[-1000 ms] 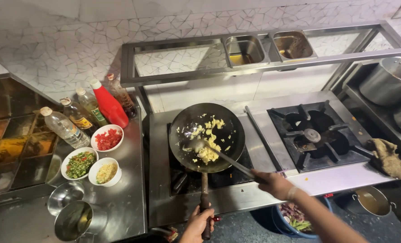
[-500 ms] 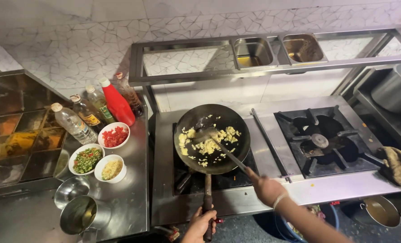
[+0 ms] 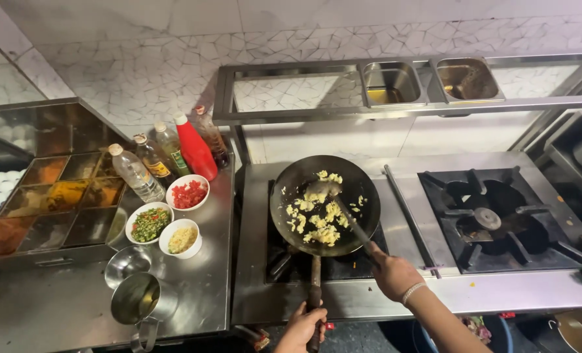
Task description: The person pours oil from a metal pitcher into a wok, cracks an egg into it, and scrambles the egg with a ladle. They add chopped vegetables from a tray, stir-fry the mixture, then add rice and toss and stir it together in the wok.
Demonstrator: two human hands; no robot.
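Note:
A black wok (image 3: 302, 175) sits on the left burner with yellow scrambled egg pieces (image 3: 317, 219) spread in it. My left hand (image 3: 302, 329) grips the wok's long handle (image 3: 314, 287) at the stove's front edge. My right hand (image 3: 392, 273) holds a metal spatula (image 3: 339, 202); its blade lies in the egg near the wok's far side.
Bowls of chopped tomato (image 3: 188, 192), green vegetables (image 3: 148, 222) and a pale ingredient (image 3: 180, 238) stand left of the stove. Behind them are bottles and a red squeeze bottle (image 3: 193, 148). A spice tray (image 3: 55, 204), metal cups (image 3: 139, 299), an unused burner (image 3: 494, 219) and shelf pans (image 3: 392, 84) surround the wok.
The view has shifted, so the stove sits further right in frame. The spatula blade moved from the wok's middle to its far side, and the egg is spread out more.

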